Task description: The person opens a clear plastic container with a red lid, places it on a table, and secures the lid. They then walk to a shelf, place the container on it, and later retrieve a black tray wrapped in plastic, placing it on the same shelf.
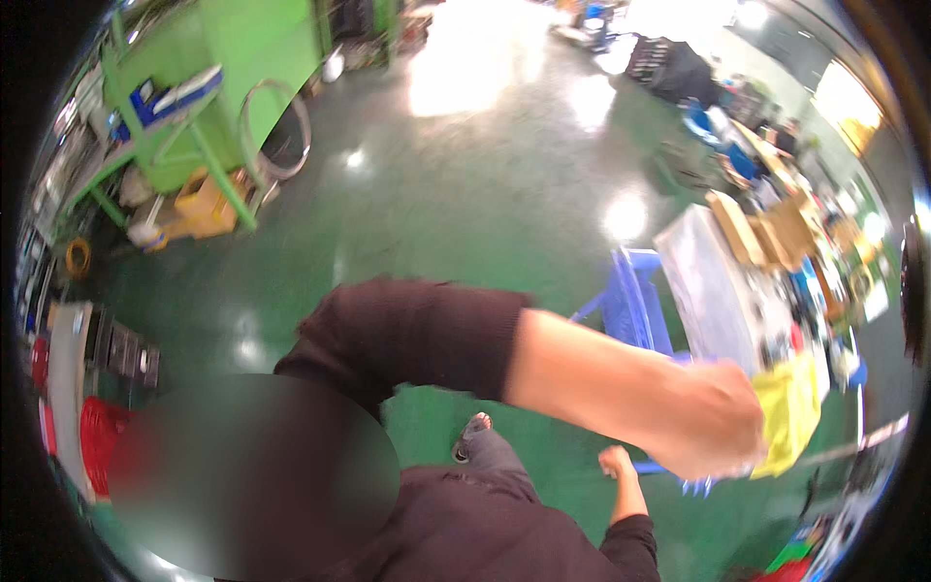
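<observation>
Head view, looking down over a green floor with bright glare patches.

Packages and colours: a yellow bag sits at the right, flat and roughly rectangular, its surface blurred; any label on it cannot be read. Behind it lies a grey tray with a pale, flecked top. Brown cartons stand along the bench at the far right, among small blue and mixed items too blurred to tell apart. At the upper left, an orange box sits under a green frame, with a blue-and-white flat piece on the frame's shelf. A red crate stands at the lower left edge.

Surroundings: a blue stool stands between the body and the tray, partly hidden by the arm. A metal hoop leans against the green frame. A shoe shows on the floor below the arm.

Hands: one hand, on a bare forearm with a dark sleeve pushed up, crosses the picture from the centre to the right. It is closed, and its fingers meet the left edge of the yellow bag; it appears to grip the bag, though blur hides the fingertips. Which arm this is cannot be told for sure. A second hand is lower down, curled into a loose fist, holding nothing visible, near the bag but apart from it.
</observation>
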